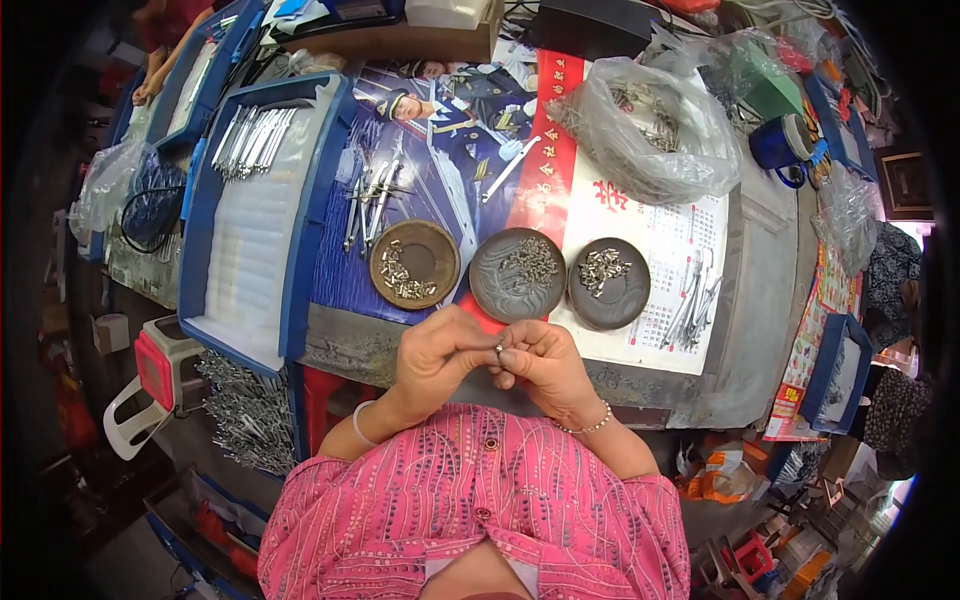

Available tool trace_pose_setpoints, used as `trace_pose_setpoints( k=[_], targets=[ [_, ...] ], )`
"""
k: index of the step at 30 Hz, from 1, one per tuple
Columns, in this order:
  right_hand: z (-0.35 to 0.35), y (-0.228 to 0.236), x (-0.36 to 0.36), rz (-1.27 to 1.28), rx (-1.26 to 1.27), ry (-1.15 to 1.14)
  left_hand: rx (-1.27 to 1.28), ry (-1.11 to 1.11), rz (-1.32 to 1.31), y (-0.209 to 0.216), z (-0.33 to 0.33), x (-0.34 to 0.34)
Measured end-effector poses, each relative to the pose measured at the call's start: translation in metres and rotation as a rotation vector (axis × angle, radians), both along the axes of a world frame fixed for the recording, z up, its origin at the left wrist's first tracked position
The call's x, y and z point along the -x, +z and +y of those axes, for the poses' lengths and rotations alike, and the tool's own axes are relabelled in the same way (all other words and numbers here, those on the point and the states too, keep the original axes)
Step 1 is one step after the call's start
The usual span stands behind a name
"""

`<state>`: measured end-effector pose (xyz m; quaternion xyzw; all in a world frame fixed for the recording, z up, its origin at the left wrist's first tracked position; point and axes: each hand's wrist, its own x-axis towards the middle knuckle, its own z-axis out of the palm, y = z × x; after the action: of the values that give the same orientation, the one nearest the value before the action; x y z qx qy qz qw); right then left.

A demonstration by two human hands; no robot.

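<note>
My left hand (440,352) and my right hand (545,365) meet at the table's near edge, both with fingers pinched. Between the fingertips shows a small shiny metal piece (499,349), too small to name more exactly. Just beyond them stand three round dishes: a brown dish (450,268) with small metal cylinders (410,290), a dark dish (490,295) with tiny metal parts (530,262), and another dark dish (625,310) with short metal pieces (604,270). Slim metal rods (372,200) lie loosely beyond the brown dish.
A blue tray (305,255) at left holds a row of metal rods (252,140). Far right stand an open plastic bag (690,165) of metal parts and a blue mug (780,143). More rods (693,305) lie at right. Another person's hand (148,90) appears far left.
</note>
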<state>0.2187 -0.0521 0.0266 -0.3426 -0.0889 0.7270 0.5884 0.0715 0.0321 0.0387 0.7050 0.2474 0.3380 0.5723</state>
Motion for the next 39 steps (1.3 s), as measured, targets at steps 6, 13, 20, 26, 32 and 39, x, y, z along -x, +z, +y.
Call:
trace_pose_setpoints(
  k=[6, 13, 20, 26, 32, 39],
  targets=[
    [-0.002, -0.015, -0.012, 0.081, 0.031, -0.063, -0.436, 0.019, 0.195, 0.005, -0.002, -0.020],
    [-0.009, -0.010, -0.017, -0.252, 0.001, -0.184, -0.599, -0.076, 0.245, 0.003, 0.002, -0.036],
    [-0.008, -0.004, -0.025, -1.359, -0.359, -0.205, 0.098, -0.183, 0.236, 0.006, 0.004, -0.033],
    [-0.003, 0.014, -0.022, -1.629, -0.540, -0.169, 0.761, -0.366, 0.119, -0.010, 0.019, -0.028],
    [-0.013, 0.017, -0.024, -1.382, -0.623, -0.110, 1.256, -0.501, -0.100, -0.017, 0.008, -0.018],
    [-0.026, -0.003, -0.014, -0.801, -0.273, -0.154, 0.981, -0.473, 0.032, -0.016, 0.002, -0.022]
  ],
)
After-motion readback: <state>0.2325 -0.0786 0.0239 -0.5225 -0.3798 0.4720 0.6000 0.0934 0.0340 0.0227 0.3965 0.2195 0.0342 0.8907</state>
